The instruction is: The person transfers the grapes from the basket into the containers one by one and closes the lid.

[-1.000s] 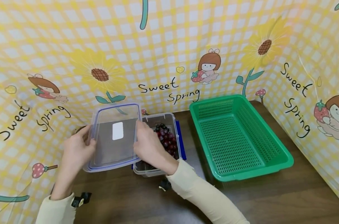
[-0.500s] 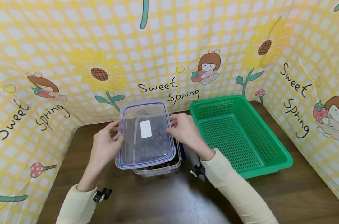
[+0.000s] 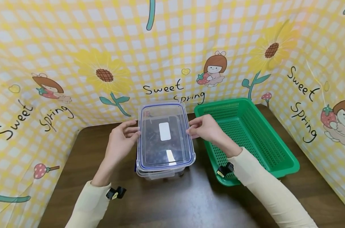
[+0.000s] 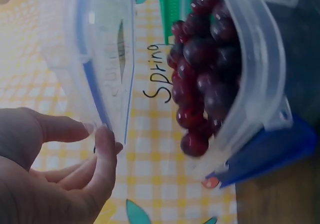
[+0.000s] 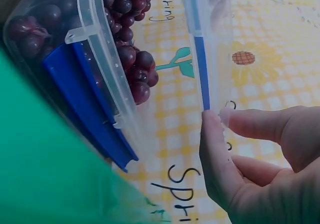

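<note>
Clear lid point(image 3: 161, 147) hangs just above the open container point(image 3: 161, 174) of grapes point(image 4: 202, 51) on the tabletop point(image 3: 124, 209), its opposite long edges pinched by the left grip point(image 3: 119, 139) and right grip point(image 3: 207, 129), probably to balance its weight evenly.

The clear lid point(image 3: 166, 147) is smooth, glossy plastic bearing a matt, paper-like white label point(image 3: 165, 131), and the box point(image 3: 161, 174) below is transparent plastic with shiny blue plastic clips point(image 5: 90, 104), the grapes point(image 4: 200, 69) inside smooth-skinned and glossy. At the lid's 3 o'clock, the perforated green basket point(image 3: 246, 142) is plastic with a soft sheen. The wood-look desk point(image 3: 172, 202) shines at 6 o'clock, creased sheeting point(image 3: 166, 47) hangs at 12, and the sleeves point(image 3: 89, 202) are matt cloth.
</note>
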Demonstrator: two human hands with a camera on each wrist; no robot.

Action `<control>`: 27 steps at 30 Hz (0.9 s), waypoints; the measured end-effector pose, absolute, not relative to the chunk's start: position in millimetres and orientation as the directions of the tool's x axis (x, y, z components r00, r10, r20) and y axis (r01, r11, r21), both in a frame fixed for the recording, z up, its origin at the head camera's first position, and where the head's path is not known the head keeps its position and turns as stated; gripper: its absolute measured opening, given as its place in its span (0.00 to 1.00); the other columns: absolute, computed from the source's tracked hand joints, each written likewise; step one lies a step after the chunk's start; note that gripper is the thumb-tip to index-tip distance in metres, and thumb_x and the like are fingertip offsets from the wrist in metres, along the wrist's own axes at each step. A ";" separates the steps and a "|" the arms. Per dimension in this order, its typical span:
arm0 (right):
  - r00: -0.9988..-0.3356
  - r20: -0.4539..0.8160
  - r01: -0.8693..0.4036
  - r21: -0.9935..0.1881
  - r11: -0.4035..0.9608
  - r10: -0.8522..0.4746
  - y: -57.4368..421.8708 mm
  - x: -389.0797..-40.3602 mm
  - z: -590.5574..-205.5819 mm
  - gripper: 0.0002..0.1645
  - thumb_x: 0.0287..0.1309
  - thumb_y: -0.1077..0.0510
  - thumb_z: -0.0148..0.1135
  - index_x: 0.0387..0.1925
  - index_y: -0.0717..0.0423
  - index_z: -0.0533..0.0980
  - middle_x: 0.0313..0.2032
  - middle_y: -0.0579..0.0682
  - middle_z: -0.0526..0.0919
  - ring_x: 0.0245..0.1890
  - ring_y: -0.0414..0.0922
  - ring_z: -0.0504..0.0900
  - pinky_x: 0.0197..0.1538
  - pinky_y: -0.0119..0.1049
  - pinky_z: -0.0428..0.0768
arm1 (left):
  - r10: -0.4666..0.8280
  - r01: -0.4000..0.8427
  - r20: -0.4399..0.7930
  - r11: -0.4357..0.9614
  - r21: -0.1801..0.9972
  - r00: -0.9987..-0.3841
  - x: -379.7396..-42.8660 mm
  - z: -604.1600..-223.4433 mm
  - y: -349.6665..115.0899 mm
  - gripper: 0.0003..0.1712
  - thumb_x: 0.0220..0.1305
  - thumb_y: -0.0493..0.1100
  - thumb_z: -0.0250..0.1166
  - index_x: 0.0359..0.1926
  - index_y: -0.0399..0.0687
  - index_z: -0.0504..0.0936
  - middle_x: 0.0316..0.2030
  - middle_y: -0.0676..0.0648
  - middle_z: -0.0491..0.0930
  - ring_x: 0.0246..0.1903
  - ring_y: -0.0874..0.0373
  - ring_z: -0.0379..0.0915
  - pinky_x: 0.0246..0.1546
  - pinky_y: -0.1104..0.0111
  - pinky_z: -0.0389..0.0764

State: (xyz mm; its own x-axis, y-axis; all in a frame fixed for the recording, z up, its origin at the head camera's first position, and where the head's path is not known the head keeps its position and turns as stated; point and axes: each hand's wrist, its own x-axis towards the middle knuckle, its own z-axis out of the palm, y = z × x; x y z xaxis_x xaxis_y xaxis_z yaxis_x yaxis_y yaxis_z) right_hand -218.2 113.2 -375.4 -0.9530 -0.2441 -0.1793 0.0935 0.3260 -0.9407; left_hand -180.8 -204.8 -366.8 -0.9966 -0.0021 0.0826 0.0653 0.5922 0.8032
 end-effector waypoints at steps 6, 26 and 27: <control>-0.930 -0.218 0.138 -0.953 0.268 -0.296 117.7 -227.4 -375.7 0.20 0.66 0.65 0.69 0.57 0.69 0.80 0.45 0.61 0.88 0.34 0.45 0.91 0.45 0.42 0.92 | -0.032 -0.061 -0.052 0.472 0.879 -0.998 -190.4 -370.0 -209.7 0.28 0.75 0.41 0.64 0.71 0.35 0.75 0.57 0.34 0.85 0.41 0.66 0.88 0.45 0.76 0.87; -0.909 -0.225 0.173 -0.969 0.174 -0.350 106.5 -238.1 -371.9 0.13 0.71 0.64 0.63 0.52 0.69 0.81 0.38 0.56 0.88 0.31 0.45 0.88 0.47 0.47 0.92 | 0.011 -0.049 -0.062 0.478 0.877 -0.998 -193.7 -367.5 -228.4 0.24 0.80 0.47 0.60 0.67 0.37 0.80 0.53 0.37 0.85 0.38 0.67 0.82 0.45 0.73 0.89; -0.911 -0.217 0.167 -0.972 0.166 -0.351 106.1 -237.9 -371.8 0.13 0.72 0.64 0.63 0.52 0.69 0.81 0.39 0.55 0.88 0.31 0.45 0.88 0.45 0.45 0.92 | 0.004 -0.054 -0.064 0.473 0.879 -0.998 -193.2 -366.9 -229.1 0.24 0.79 0.47 0.60 0.66 0.37 0.81 0.51 0.39 0.86 0.37 0.67 0.82 0.44 0.73 0.89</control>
